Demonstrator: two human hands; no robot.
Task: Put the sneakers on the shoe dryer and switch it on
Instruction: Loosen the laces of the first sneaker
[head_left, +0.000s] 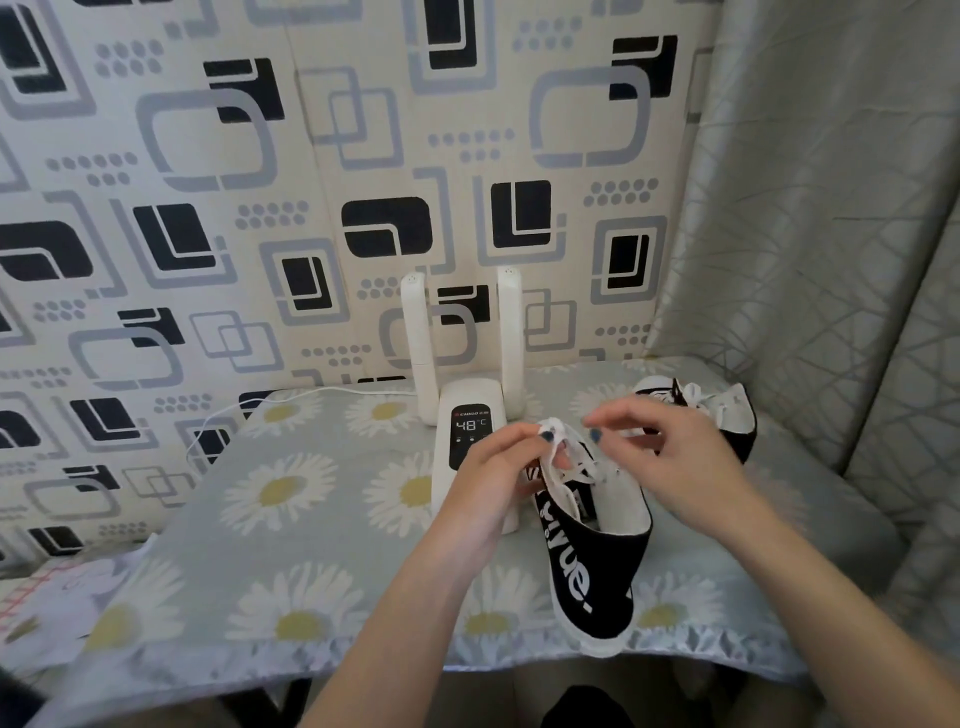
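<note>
A white shoe dryer (467, 415) stands at the back of the table with two upright tubes, and its dark display reads 48. A black sneaker with white lettering (592, 566) lies in front of it, heel toward me. My left hand (498, 483) pinches the white tongue or lace end at the sneaker's opening. Just above the laces hovers my right hand (670, 457), fingers spread and holding nothing that I can see. The second black sneaker (711, 415) lies at the back right, partly hidden behind my right hand.
The table carries a grey cloth with daisies (291, 493). A white cord (249, 410) runs left from the dryer along the patterned wall. A grey curtain (831, 234) hangs close on the right. Papers (47, 603) lie low at the left.
</note>
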